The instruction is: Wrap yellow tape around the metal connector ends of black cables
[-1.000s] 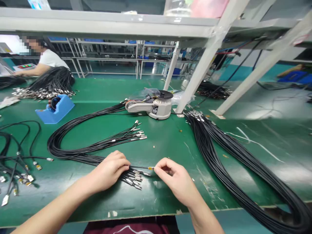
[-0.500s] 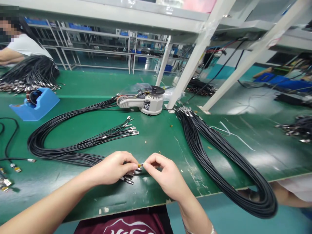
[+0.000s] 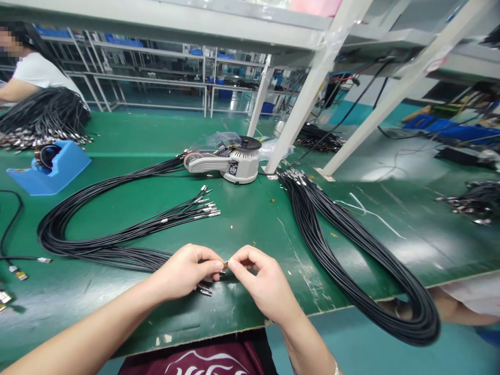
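My right hand (image 3: 265, 284) and left hand (image 3: 185, 273) pinch a small gold terminal (image 3: 225, 265) between pressed fingertips; metal-tipped cable ends (image 3: 187, 216) lie fanned below the tape dispenser (image 3: 234, 166), a black cable coil (image 3: 351, 250) right of it.

A cable coil (image 3: 105, 249) and bundle (image 3: 344, 245) flank the left hand (image 3: 185, 273) and right hand (image 3: 265, 285) (tape dispenser (image 3: 239, 165) beyond).

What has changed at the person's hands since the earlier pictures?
The right hand has moved left to meet the left hand, and their fingertips now close on a small gold cable end above the bunched cable ends. Nothing was let go. The cable loops and tape dispenser stayed put; only the view turned.
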The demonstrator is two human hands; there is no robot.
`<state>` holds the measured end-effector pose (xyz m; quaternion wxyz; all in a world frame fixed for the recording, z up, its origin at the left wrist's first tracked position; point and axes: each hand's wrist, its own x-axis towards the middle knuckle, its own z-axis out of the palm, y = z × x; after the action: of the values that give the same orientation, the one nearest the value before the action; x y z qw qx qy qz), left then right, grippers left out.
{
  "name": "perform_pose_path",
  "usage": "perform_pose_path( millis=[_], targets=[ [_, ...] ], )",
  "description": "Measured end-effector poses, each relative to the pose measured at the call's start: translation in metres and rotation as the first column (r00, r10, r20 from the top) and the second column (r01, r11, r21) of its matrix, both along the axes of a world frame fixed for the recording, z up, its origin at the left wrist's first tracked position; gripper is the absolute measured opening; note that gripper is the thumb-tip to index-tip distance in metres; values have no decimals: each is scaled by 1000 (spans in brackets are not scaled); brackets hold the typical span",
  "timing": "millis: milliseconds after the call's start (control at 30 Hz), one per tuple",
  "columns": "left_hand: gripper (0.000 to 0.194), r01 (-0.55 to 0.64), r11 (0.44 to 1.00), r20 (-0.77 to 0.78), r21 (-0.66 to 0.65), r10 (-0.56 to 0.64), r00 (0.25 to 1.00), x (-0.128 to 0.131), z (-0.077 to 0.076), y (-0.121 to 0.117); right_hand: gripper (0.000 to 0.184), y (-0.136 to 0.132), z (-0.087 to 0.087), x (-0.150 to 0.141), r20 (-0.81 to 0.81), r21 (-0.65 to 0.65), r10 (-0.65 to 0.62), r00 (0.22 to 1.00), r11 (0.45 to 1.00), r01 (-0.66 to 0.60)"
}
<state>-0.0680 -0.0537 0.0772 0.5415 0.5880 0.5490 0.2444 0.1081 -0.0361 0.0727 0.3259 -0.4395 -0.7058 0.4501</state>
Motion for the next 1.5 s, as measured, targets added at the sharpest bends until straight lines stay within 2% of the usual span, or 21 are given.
perform_pose_path(
  millis=[100, 267, 333, 567, 900, 1033, 1067, 1133, 1233, 1300, 1400, 1500],
  targets=[
    [33, 5, 1000, 53, -14, -4, 999, -3, -5, -1, 16, -2, -6, -2, -43, -28, -39, 998, 999, 38],
    [26, 147, 976, -180, 159, -117, 977, -12, 2, -4, 17, -4, -10, -4, -59, -63, -28, 998, 998, 25],
    [27, 160, 971, -247, 176, -114, 962, -11, 4, -5, 17, -4, -9, -3, -61, -77, -27, 998, 997, 22],
    [28, 134, 961, -316, 242, -53, 947, 2, 1, -8, 17, -5, -11, 0, -47, -87, 5, 999, 996, -9],
    [27, 186, 931, -436, 314, -32, 900, 12, -2, -12, 16, -7, -18, 3, -43, -164, 31, 999, 986, -38],
    [24, 312, 872, -446, 377, -124, 886, 4, 1, -26, 20, -18, -17, 15, 85, -170, 128, 988, 979, -113],
    [22, 301, 864, -446, 404, -101, 889, -3, 1, -29, 21, -20, -17, 21, 153, -150, 165, 974, 978, -142],
    [20, 213, 856, -457, 471, 30, 889, -23, -2, -30, 25, -20, -17, 35, 276, -118, 229, 933, 972, -204],
    [21, 92, 807, -526, 584, 289, 800, -58, -11, -21, 22, -7, -11, 51, 318, -134, 229, 920, 972, -196],
    [21, 113, 753, -575, 649, 388, 720, -73, -19, -8, 19, 12, -4, 50, 298, -153, 203, 933, 975, -163],
    [22, 222, 699, -626, 680, 397, 671, -70, -29, 18, 16, 53, 4, 26, 282, -133, 215, 935, 974, -184],
    [19, 271, 678, -645, 683, 387, 659, -47, -37, 48, 9, 96, -2, -9, 248, -46, 118, 961, 993, -110]
  ],
)
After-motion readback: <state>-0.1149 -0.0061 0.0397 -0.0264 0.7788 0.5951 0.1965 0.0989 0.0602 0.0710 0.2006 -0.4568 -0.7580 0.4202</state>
